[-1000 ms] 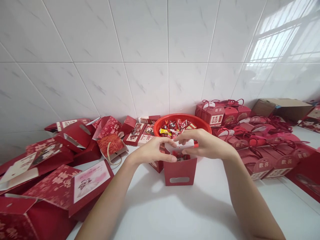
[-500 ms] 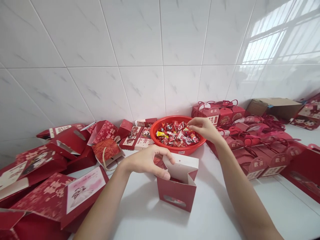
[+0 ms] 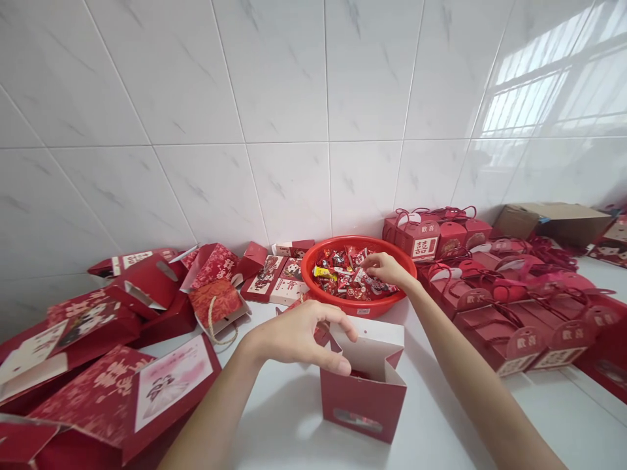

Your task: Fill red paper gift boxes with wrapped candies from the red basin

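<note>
My left hand (image 3: 298, 334) grips the left side of a red gift box (image 3: 360, 399), its thumb at the front rim and a finger over the back rim. The box stands upright with its top open and a small clear window low in front; something red shows inside. Behind it is a red plastic basin (image 3: 365, 308) full of wrapped candies (image 3: 343, 287). My right hand (image 3: 389, 269) reaches in over the basin's right rim, fingers bent and closed together at the candies. Whatever is between its fingertips is too small to make out.
Empty-looking red boxes and bags (image 3: 98, 391) are heaped on the left. Rows of closed red boxes with cord handles (image 3: 519, 326) fill the right. A cardboard box (image 3: 563, 222) lies at the back right. A white tiled wall (image 3: 289, 98) rises behind the table.
My right hand has moved from above the basin's right rim down among the candies. My left hand keeps its hold on the box. The whole view has shifted slightly.
</note>
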`<action>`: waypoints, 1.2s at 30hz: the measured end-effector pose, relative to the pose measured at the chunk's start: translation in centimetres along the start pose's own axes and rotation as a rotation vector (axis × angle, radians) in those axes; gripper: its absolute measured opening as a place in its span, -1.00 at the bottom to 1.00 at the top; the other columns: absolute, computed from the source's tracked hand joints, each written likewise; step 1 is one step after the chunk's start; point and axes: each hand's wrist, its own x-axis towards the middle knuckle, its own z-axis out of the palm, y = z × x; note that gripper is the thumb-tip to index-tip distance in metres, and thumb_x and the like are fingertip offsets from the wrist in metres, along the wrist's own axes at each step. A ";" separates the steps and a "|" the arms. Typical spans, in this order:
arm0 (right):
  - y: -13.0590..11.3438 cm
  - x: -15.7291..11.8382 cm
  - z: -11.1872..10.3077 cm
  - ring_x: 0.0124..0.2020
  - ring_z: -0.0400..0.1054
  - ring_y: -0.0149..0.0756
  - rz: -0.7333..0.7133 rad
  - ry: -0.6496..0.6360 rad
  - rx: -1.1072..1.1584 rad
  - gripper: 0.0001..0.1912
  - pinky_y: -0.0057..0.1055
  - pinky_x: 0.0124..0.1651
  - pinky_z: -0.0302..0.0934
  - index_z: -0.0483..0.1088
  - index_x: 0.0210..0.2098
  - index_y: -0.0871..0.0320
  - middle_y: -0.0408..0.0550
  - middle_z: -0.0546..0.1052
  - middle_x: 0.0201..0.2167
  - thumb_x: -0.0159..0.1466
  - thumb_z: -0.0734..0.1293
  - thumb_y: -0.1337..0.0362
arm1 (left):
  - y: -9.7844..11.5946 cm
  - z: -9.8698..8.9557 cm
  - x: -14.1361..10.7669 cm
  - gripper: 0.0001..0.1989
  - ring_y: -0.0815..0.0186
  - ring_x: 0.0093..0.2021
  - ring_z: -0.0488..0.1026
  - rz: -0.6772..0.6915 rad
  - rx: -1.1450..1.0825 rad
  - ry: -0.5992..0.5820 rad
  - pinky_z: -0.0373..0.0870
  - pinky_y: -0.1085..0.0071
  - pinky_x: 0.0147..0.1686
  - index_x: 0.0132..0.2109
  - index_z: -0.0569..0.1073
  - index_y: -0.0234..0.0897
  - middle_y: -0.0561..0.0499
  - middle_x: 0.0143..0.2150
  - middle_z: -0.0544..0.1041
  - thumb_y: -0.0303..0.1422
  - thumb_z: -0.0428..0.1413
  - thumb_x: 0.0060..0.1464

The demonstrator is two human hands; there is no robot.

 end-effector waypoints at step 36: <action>-4.5 -2.3 -2.0 -0.25 0.49 -0.26 -0.162 0.181 0.280 -0.71 -0.40 -0.22 0.37 0.41 -0.19 0.22 0.02 0.58 -0.23 0.24 0.35 0.12 | -0.7 -0.4 0.4 -0.43 -0.04 0.13 0.46 -0.057 0.082 0.397 0.38 0.21 0.08 0.07 0.57 -0.21 -0.09 0.16 0.54 -0.06 0.31 -0.08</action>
